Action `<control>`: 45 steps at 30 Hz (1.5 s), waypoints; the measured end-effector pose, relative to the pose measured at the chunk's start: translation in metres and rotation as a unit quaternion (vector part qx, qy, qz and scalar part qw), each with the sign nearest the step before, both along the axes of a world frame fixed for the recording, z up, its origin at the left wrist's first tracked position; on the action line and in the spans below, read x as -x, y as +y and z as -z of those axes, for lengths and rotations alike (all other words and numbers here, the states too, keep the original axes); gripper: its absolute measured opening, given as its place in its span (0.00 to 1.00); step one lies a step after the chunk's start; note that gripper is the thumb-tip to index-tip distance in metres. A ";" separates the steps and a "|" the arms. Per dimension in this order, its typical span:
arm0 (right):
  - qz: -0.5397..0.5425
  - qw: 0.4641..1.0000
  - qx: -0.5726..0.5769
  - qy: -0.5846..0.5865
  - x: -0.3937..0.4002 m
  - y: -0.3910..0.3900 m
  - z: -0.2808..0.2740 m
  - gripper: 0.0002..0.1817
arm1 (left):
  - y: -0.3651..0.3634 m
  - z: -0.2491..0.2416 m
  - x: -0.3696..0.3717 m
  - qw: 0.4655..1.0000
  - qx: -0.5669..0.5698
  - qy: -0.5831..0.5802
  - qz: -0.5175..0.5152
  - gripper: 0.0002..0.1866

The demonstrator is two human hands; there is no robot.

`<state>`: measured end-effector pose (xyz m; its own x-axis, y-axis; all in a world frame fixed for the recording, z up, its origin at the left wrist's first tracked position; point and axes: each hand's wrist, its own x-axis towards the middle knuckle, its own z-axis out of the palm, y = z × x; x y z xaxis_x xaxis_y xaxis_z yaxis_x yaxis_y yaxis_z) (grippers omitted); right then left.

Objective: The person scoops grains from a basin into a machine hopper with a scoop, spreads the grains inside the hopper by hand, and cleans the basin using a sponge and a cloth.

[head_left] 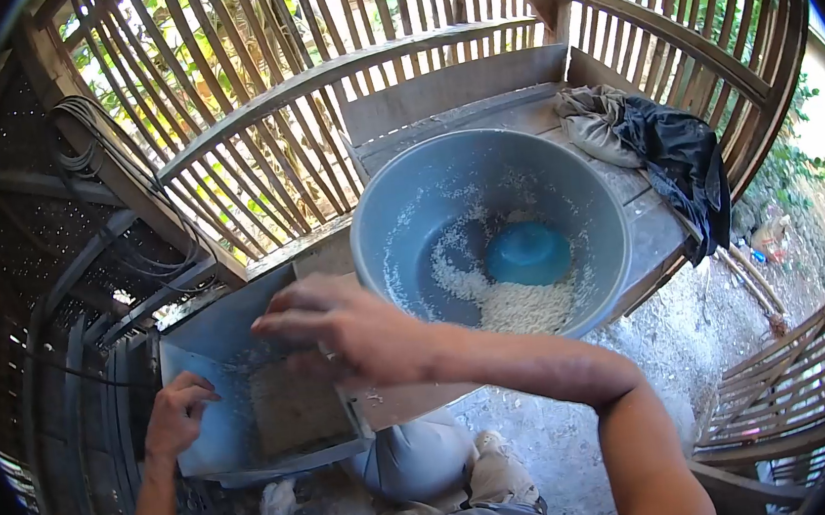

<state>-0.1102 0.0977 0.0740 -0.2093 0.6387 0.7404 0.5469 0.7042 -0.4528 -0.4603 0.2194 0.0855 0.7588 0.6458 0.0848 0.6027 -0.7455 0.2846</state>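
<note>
My left hand (181,415) is at the left side of a grey-blue box (215,453). Its fingers are loosely bent, with a gap at the thumb, and nothing shows in them. Over the same box my right hand (345,329) reaches across from the right, smeared by motion. Its fingers look apart, and I see nothing held. Below it, inside the box, lies a flat brownish rectangular surface (298,408). To the right stands a large grey basin (370,232) with white grainy material (527,308) along its bottom and walls. A blue rounded bowl-like thing (529,253) rests in it.
The basin stands on a wooden bench (653,229). Dark and beige cloths (664,139) lie at its right end. Wooden slat walls (453,55) surround the space. Coiled cable (83,140) hangs on the left post. A grey rounded thing (417,456) is near my legs.
</note>
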 end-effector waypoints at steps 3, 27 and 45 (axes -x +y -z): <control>0.030 0.993 0.112 0.031 -0.084 -0.024 -0.023 0.17 | -0.004 -0.002 -0.009 0.999 -0.001 -0.042 -0.026 0.18; 0.088 0.695 0.182 -0.690 -0.307 -0.030 0.098 0.39 | -0.265 0.096 -0.294 0.762 0.199 -0.563 -0.251 0.33; -0.074 0.872 0.211 -0.436 -0.290 -0.042 0.069 0.28 | -0.219 0.106 -0.400 0.498 0.250 -0.707 -0.436 0.33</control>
